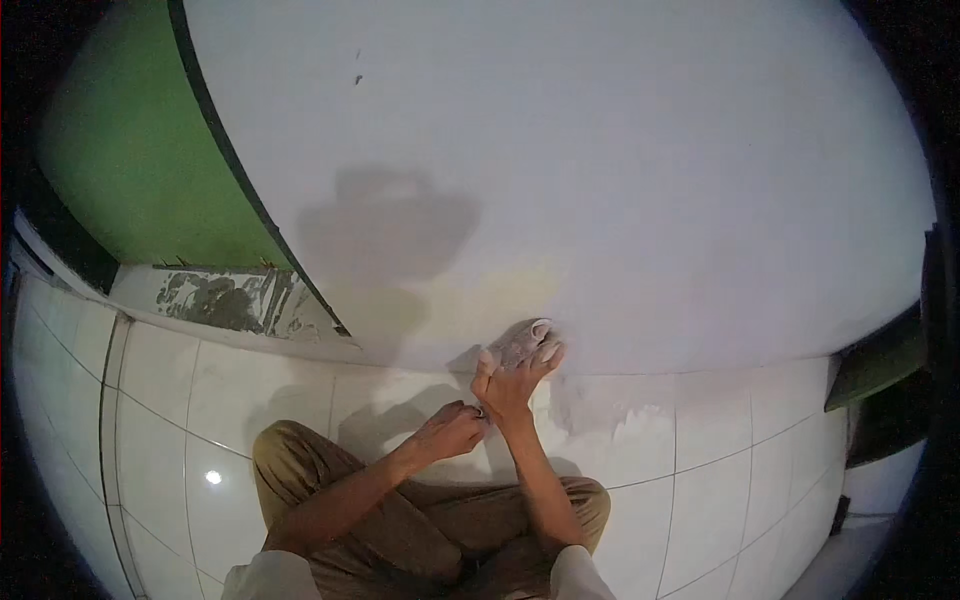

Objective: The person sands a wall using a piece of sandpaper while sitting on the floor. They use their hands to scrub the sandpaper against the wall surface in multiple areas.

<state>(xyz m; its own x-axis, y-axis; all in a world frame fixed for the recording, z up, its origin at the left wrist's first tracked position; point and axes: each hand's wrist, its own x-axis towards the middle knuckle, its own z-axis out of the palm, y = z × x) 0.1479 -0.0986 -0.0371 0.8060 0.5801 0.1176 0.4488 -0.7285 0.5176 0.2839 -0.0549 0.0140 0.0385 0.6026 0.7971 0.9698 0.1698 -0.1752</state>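
Low on the white wall (pixel 600 187), close to where it meets the floor, my right hand (pixel 517 379) grips a folded, dusty sheet or cloth with a rolled edge (pixel 521 343). Its exact material cannot be told. My left hand (pixel 452 431) is closed just left of my right wrist, with a small shiny piece showing at its fingers; what that piece is cannot be told. A yellowish patch (pixel 517 289) marks the wall above my right hand. Pale dust (pixel 607 409) lies on the floor tiles to the right of my hands.
My crossed legs in brown trousers (pixel 427 525) rest on the white tiled floor (pixel 255 397). To the left are a green panel (pixel 157 150), a dark edge strip (pixel 240 172) and a ledge with grey smears (pixel 217 300). A dark green object (pixel 877 375) stands at the far right.
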